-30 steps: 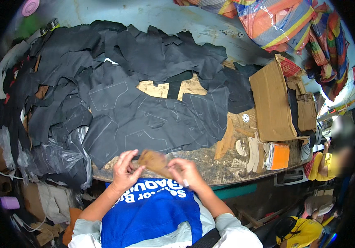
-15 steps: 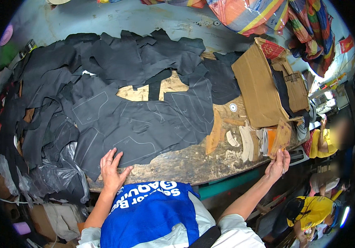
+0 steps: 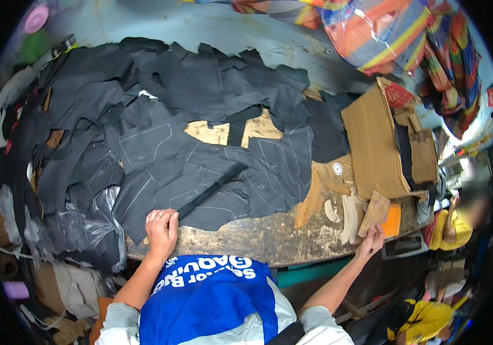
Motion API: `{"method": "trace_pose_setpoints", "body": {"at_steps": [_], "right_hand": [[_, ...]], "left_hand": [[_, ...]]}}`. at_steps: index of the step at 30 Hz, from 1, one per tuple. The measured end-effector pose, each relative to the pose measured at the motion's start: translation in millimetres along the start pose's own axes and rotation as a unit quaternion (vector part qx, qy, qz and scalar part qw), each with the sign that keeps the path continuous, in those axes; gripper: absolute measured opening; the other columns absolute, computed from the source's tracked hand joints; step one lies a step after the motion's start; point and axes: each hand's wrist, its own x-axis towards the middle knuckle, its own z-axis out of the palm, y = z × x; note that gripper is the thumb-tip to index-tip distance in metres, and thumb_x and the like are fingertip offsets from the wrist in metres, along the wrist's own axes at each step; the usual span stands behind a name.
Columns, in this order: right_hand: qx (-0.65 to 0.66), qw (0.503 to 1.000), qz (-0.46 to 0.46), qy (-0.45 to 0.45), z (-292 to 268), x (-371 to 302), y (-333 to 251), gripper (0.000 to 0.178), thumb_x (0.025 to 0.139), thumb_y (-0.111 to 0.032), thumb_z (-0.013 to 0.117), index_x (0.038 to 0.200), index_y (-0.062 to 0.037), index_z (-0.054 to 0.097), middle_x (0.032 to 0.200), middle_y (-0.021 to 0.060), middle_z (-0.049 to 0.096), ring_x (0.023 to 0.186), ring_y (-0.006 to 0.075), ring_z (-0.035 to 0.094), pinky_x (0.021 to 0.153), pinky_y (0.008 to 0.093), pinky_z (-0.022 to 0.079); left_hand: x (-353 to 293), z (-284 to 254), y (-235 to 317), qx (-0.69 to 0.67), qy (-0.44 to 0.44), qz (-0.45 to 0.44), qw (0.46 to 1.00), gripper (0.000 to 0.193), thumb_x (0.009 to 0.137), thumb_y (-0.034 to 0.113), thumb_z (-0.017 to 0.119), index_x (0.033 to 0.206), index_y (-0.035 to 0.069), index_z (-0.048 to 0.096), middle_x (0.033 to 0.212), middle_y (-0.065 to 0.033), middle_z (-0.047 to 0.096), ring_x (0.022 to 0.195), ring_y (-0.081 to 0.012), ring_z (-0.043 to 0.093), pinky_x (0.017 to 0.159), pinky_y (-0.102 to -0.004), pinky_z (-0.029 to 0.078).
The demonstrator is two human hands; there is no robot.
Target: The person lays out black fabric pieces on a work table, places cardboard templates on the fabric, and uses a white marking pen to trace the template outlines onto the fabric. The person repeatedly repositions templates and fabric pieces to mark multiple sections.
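Note:
My left hand is closed at the table's front edge, gripping one end of a narrow black strip. That strip slants away across a large black sheet, which looks like leather and bears pale drawn outlines of pattern pieces. On the right, my right hand pinches the lower end of a tan pattern template. A small dark tip, perhaps a pen, shows below its fingers. Just right of the template is an orange piece. Curved tan templates lie left of that hand.
An open cardboard box stands at the back right of the wooden table. More black sheets are heaped at the back. Clear plastic and dark pieces lie left. People in yellow shirts are at the right.
My left hand, spread on the black sheet before, has closed on the black strip. My right hand has drawn the template left from beside the box. The whole view has shifted slightly.

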Motion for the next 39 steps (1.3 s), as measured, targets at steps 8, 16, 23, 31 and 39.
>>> {"method": "trace_pose_setpoints", "body": {"at_steps": [8,16,23,31,39], "right_hand": [[-0.211,0.960,-0.180,-0.026,15,-1,67,0.014,0.089,-0.008,0.049,0.100,0.0024,0.052,0.091,0.0102,0.054,0.083,0.0180,0.051,0.077,0.0294,0.043],[-0.197,0.969,-0.146,-0.033,27,-25,52,0.011,0.085,0.000,0.050,0.096,-0.0001,0.050,0.088,0.0088,0.052,0.080,0.0176,0.049,0.074,0.0281,0.042],[-0.234,0.950,-0.206,0.026,42,-43,36,0.010,0.086,-0.009,0.053,0.091,-0.0007,0.050,0.080,0.0118,0.053,0.073,0.0258,0.051,0.072,0.0341,0.043],[-0.209,0.953,-0.217,0.013,109,-91,14,0.007,0.084,-0.002,0.052,0.091,-0.0002,0.052,0.079,0.0101,0.053,0.073,0.0204,0.050,0.069,0.0302,0.043],[-0.015,0.981,-0.174,0.088,39,-40,10,0.015,0.082,0.007,0.050,0.093,-0.0022,0.048,0.089,0.0047,0.049,0.082,0.0136,0.048,0.074,0.0280,0.042]], "left_hand": [[-6,0,-8,-0.075,0.085,-0.037,0.993,0.013,0.088,0.010,0.053,0.087,0.000,0.060,0.079,-0.0143,0.062,0.074,-0.0282,0.058,0.069,-0.0336,0.043],[-10,5,-44,-0.262,0.214,-0.240,0.910,0.028,0.099,0.022,0.038,0.097,-0.002,0.052,0.084,-0.0026,0.051,0.083,-0.0100,0.045,0.077,-0.0234,0.038],[-8,5,-42,-0.261,0.207,-0.229,0.915,0.029,0.099,0.022,0.038,0.099,-0.003,0.052,0.086,-0.0038,0.053,0.083,-0.0104,0.046,0.078,-0.0237,0.038],[-7,4,-38,-0.236,0.198,-0.221,0.925,0.029,0.099,0.022,0.039,0.098,-0.003,0.052,0.085,-0.0051,0.054,0.083,-0.0110,0.047,0.077,-0.0246,0.039],[-6,4,-38,-0.240,0.196,-0.188,0.932,0.027,0.099,0.020,0.038,0.096,-0.003,0.052,0.081,-0.0052,0.053,0.080,-0.0111,0.046,0.075,-0.0249,0.039]]}}
